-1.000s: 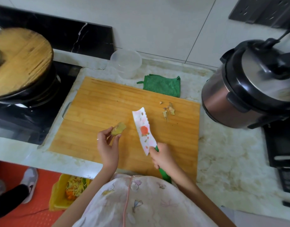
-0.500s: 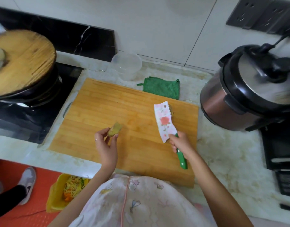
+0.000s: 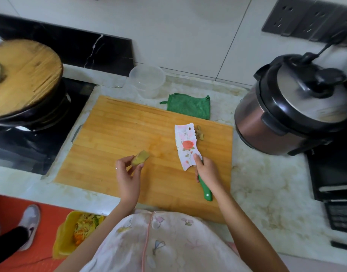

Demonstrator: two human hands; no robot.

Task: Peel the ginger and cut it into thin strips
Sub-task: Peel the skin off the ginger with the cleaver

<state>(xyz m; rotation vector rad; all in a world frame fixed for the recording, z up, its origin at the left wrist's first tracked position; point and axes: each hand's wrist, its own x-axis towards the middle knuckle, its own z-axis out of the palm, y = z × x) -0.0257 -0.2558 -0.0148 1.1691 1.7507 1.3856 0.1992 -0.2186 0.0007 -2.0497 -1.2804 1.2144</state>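
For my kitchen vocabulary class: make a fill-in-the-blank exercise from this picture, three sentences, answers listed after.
1. The left hand holds a piece of ____ over the cutting board.
2. The right hand grips the knife by its ____ handle.
3. Between the clear container and the rice cooker lies a folded green ____.

Missing words: ginger; green; cloth.

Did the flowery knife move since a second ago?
Yes. The knife, held by the right hand, slid right across the cutting board, and its blade now lies beside the ginger scraps.
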